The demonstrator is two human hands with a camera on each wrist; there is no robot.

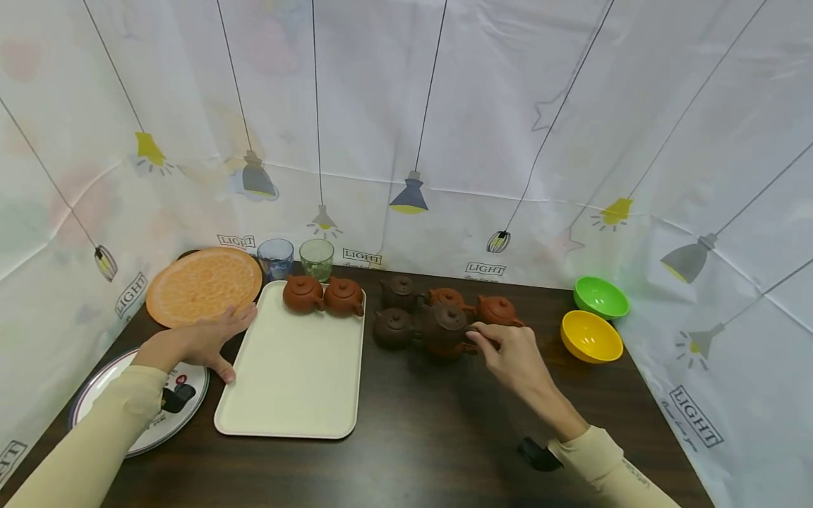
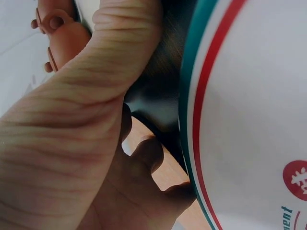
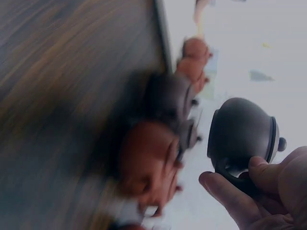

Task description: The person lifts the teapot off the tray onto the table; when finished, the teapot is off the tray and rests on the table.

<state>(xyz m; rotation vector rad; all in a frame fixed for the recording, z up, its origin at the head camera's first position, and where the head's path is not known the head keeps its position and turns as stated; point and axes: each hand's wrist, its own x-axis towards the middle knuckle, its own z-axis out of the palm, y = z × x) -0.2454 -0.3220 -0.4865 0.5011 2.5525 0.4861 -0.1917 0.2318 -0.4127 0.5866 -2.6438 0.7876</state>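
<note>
My right hand [image 1: 514, 356] pinches the handle of a dark brown teapot [image 1: 447, 322] and holds it up over the other teapots. In the right wrist view, thumb and fingers close on the handle of this lidded dark teapot [image 3: 240, 129]. Below it, a reddish-brown teapot [image 1: 447, 353] is partly hidden. My left hand [image 1: 202, 341] lies at the left edge of a cream tray [image 1: 298, 384], fingers spread and thumb at its rim. Two reddish-brown teapots, one at the corner [image 1: 302, 295] and one beside it [image 1: 344, 297], stand at the tray's far end.
Two dark teapots [image 1: 393, 329] and two reddish ones [image 1: 498, 310] stand right of the tray. Green and yellow bowls [image 1: 591, 337] are at the far right. Blue and green glasses [image 1: 316, 259] stand behind the tray. An orange round mat [image 1: 203, 282] and a white plate [image 1: 197, 384] lie left.
</note>
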